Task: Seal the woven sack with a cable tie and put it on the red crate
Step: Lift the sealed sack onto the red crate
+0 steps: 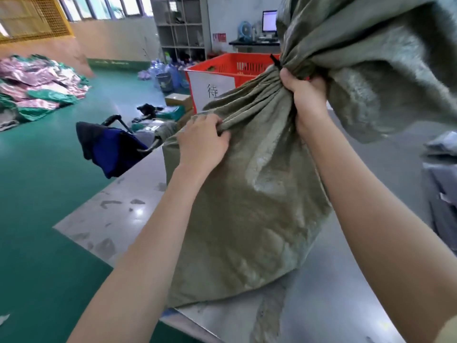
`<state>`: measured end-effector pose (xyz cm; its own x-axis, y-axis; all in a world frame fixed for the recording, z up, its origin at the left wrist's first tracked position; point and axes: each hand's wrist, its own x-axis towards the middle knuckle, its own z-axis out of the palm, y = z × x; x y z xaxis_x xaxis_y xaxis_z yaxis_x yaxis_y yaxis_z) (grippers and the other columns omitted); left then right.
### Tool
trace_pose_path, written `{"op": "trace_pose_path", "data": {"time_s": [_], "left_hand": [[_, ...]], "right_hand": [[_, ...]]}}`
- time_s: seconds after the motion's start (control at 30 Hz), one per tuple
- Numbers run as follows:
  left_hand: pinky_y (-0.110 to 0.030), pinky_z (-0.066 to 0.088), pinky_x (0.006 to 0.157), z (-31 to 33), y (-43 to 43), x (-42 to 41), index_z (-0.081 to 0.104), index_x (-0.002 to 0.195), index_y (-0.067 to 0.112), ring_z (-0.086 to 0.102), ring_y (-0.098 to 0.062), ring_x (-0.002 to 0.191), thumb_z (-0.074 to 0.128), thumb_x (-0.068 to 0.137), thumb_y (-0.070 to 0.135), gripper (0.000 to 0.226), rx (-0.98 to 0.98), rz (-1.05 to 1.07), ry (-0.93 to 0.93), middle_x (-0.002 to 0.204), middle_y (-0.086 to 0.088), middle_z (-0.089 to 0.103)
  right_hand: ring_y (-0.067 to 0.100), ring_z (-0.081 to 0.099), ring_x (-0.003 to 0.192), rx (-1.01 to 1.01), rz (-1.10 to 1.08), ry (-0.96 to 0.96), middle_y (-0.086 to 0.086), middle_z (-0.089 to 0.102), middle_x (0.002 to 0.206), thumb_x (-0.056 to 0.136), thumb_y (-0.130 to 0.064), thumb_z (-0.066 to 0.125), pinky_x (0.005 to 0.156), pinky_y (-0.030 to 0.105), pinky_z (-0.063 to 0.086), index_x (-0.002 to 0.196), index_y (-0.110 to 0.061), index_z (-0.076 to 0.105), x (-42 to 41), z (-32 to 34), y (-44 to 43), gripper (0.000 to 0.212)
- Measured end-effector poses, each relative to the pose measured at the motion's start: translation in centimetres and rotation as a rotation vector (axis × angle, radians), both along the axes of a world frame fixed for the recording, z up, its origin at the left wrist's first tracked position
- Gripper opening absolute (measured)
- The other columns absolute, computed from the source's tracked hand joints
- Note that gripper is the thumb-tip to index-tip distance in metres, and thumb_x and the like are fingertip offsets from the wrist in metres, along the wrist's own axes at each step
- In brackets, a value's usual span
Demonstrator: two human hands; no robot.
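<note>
A full grey-green woven sack [249,206] stands on a steel table [118,214]. Its neck is bunched tight, and a black cable tie [275,61] sits around the gather. My right hand [305,95] is shut on the neck just below the tie, with the loose top of the sack flaring up and to the right. My left hand [202,142] pinches a fold of the sack's upper left shoulder. The red crate [230,64] stands behind the sack, with a white label on its front; its right part is hidden by the sack.
A dark blue chair [111,147] stands off the table's left edge. Boxes and packets lie on the green floor near the crate. A heap of pink and green bags [37,85] lies far left. Grey parcels [440,169] are stacked at the right.
</note>
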<state>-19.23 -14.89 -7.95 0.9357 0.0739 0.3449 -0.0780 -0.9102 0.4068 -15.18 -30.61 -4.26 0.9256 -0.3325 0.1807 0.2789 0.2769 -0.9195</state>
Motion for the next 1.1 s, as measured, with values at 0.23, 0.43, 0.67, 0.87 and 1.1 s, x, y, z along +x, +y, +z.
{"op": "trace_pose_path", "data": {"time_s": [0.23, 0.43, 0.67, 0.87, 1.1], "left_hand": [[-0.015, 0.029, 0.05, 1.3, -0.3, -1.5, 0.05, 0.059, 0.019, 0.04, -0.009, 0.055, 0.069, 0.077, 0.035, 0.031, -0.175, -0.261, -0.025, 0.053, 0.006, 0.043], [-0.03, 0.021, 0.054, 0.0, -3.1, -1.5, 0.062, 0.07, 0.013, 0.045, -0.018, 0.067, 0.069, 0.078, 0.029, 0.019, -0.331, -0.326, 0.097, 0.054, 0.007, 0.043], [-0.014, 0.039, 0.078, 2.6, 0.2, -2.5, 0.064, 0.119, 0.024, 0.056, -0.005, 0.104, 0.06, 0.085, 0.036, 0.036, -0.34, -0.364, 0.23, 0.117, 0.006, 0.065], [-0.016, 0.035, 0.093, 1.6, 4.1, -3.0, 0.061, 0.12, 0.027, 0.052, -0.003, 0.113, 0.064, 0.083, 0.028, 0.037, -0.387, -0.344, 0.205, 0.123, 0.008, 0.06], [-0.025, 0.007, 0.111, 0.1, 5.4, -5.1, 0.041, 0.124, 0.051, 0.013, -0.004, 0.137, 0.078, 0.048, 0.059, 0.085, -0.08, -0.59, -0.049, 0.151, 0.008, 0.024]], "right_hand": [[0.02, 0.06, 0.107, -0.264, 0.083, 0.061, 0.01, 0.059, 0.124, 0.083, -0.006, 0.063, 0.1, 0.034, 0.048, 0.131, 0.0, 0.045, 2.4, 2.6, 0.4, 0.052], [0.023, 0.063, 0.106, -0.744, 0.256, 0.164, 0.013, 0.063, 0.121, 0.079, -0.018, 0.067, 0.097, 0.037, 0.05, 0.125, 0.001, 0.052, 3.3, 2.4, 2.7, 0.052], [0.03, 0.052, 0.123, -1.417, 0.216, 0.342, 0.011, 0.058, 0.127, 0.06, -0.065, 0.067, 0.098, 0.031, 0.042, 0.127, -0.009, 0.053, 1.8, 0.0, 3.8, 0.088], [0.034, 0.057, 0.117, -1.167, -0.175, 0.158, 0.017, 0.064, 0.122, 0.077, -0.017, 0.061, 0.091, 0.032, 0.045, 0.115, -0.015, 0.063, 2.1, -1.1, 4.6, 0.038], [0.03, 0.055, 0.12, -1.114, -0.323, -0.024, 0.011, 0.063, 0.125, 0.078, -0.026, 0.061, 0.093, 0.031, 0.042, 0.117, -0.019, 0.064, 2.3, 4.1, 3.8, 0.039]]}}
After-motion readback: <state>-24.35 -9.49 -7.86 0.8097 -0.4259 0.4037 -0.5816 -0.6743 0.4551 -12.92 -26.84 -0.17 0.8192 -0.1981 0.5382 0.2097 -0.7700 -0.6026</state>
